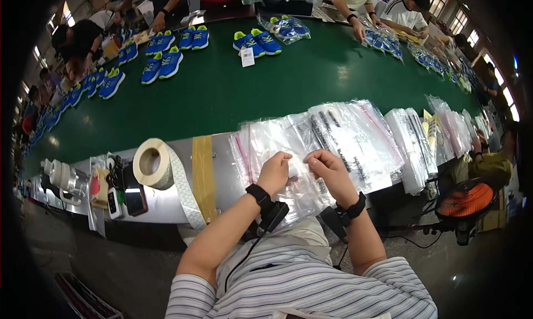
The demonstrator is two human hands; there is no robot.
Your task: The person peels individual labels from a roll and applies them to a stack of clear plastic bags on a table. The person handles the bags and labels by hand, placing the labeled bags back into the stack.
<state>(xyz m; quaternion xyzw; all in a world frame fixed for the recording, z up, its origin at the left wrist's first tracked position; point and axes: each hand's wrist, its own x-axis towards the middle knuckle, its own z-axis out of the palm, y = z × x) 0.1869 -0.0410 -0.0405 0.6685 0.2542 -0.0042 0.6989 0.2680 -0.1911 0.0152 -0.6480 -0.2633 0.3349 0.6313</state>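
A clear plastic bag [302, 192] hangs between my hands above the metal ledge, its lower part spread over my lap. With curled fingers, my left hand [276, 173] grips the bag's left side. Thumb and forefinger of my right hand [330, 174] pinch its upper right edge. Both wrists wear black straps with small black devices. Just beyond my hands lies a spread pile of clear plastic bags [355, 136], some with dark print and red seal lines. The layers overlap, so the held bag's exact outline is hard to tell.
A green conveyor belt [211, 105] carries blue-and-lime shoes [257, 43], one pair tagged. A label roll [152, 164], brown tape [204, 174], phone [134, 194] and tape dispenser [65, 177] occupy the left ledge. An orange fan [465, 202] stands right; several people work opposite.
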